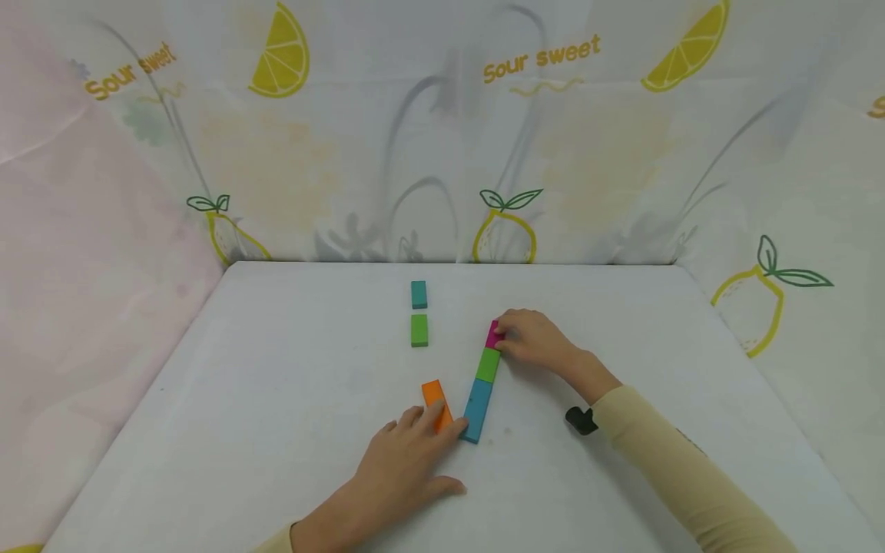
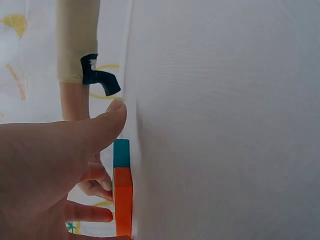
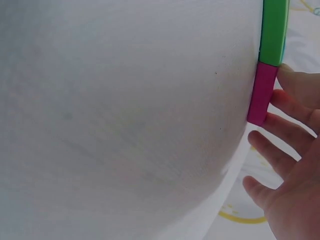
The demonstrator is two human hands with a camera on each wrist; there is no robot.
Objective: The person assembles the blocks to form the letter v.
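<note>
Two green blocks [image 1: 419,330], two blue [image 1: 478,408], one orange [image 1: 432,390], one magenta [image 1: 492,336]; all fingers [image 1: 449,435] lie apart.

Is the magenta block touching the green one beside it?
Touching. The right wrist view shows the magenta block and green block meeting end to end, no gap visible between them.

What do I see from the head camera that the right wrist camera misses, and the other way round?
Only the head view: the left hand, the orange block, and a separate green block lying apart from the row.

Only the right wrist view: the palm side of the right hand.

Both: the right hand at the magenta block, the adjoining green block in the row, and the white table.
</note>
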